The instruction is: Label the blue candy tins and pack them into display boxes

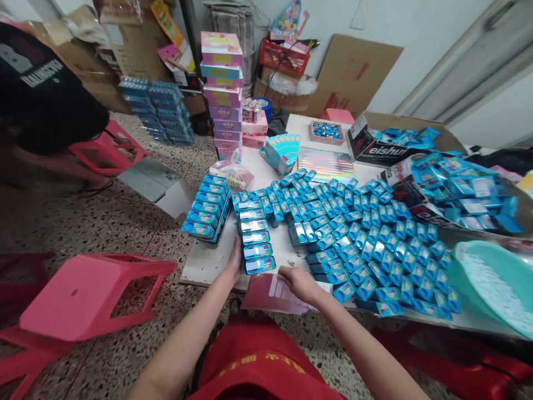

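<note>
One card [262, 297] pinched in my right hand [298, 282]; left hand [235, 261] beside the tin row [256, 238], grip I can't tell; tins [386, 258] crowd right.

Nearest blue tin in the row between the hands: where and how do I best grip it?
I'd pinch the nearest tin by its short ends, from above: both ends look free, while its far long side lies close against the next tin. The left hand is beside the left end.
</note>
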The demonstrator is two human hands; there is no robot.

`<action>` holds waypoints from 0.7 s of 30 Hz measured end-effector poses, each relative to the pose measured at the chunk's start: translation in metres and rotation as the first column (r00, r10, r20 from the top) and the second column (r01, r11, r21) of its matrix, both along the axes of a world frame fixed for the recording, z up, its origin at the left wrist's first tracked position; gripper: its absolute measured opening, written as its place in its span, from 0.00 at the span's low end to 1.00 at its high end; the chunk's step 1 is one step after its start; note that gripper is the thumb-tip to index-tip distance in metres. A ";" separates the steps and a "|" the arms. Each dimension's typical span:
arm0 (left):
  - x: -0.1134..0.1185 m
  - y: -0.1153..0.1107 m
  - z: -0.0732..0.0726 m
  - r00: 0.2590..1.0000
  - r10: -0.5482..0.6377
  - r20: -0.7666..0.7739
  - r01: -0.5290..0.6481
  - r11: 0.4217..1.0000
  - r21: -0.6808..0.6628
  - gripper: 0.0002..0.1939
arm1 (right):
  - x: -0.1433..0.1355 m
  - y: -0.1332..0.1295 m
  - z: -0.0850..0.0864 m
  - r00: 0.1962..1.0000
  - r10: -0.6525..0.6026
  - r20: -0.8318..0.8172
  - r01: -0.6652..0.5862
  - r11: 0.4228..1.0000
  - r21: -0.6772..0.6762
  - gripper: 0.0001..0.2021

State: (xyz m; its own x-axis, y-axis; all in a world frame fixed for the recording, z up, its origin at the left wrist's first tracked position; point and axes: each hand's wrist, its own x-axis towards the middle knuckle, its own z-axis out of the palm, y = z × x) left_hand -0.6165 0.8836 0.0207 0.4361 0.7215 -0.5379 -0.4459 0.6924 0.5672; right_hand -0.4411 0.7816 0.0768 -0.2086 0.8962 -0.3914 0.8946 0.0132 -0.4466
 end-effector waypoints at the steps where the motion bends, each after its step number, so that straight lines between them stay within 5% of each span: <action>1: -0.002 -0.003 0.000 1.000 0.017 0.000 -0.017 1.000 0.021 0.37 | 0.004 -0.008 0.014 0.999 -0.023 0.040 0.022 0.999 0.028 0.11; 6: -0.021 -0.021 -0.010 0.956 0.100 -0.275 -0.102 0.995 0.007 0.36 | 0.054 -0.057 0.083 0.979 -0.202 0.035 0.190 0.956 0.222 0.15; 9: -0.035 -0.031 -0.019 0.847 0.094 -0.522 -0.083 0.996 0.044 0.35 | 0.102 -0.072 0.103 0.919 -0.394 0.028 0.374 0.891 0.258 0.16; 14: -0.064 -0.044 -0.029 0.681 -0.014 -0.732 0.191 0.969 0.159 0.38 | 0.174 -0.060 0.101 0.852 -0.521 0.042 0.498 0.833 0.240 0.18; 21: -0.088 -0.076 -0.022 0.468 -0.133 -0.874 0.533 0.831 0.159 0.28 | 0.256 0.002 0.087 0.897 -0.441 0.026 0.433 0.890 0.145 0.19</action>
State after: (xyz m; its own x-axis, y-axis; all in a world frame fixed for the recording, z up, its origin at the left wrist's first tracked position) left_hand -0.7049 0.8077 -0.0010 0.2096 0.8322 -0.5133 0.5600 0.3281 0.7608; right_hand -0.1854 0.7838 0.1638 0.2353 0.9358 -0.2626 0.8473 -0.3298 -0.4162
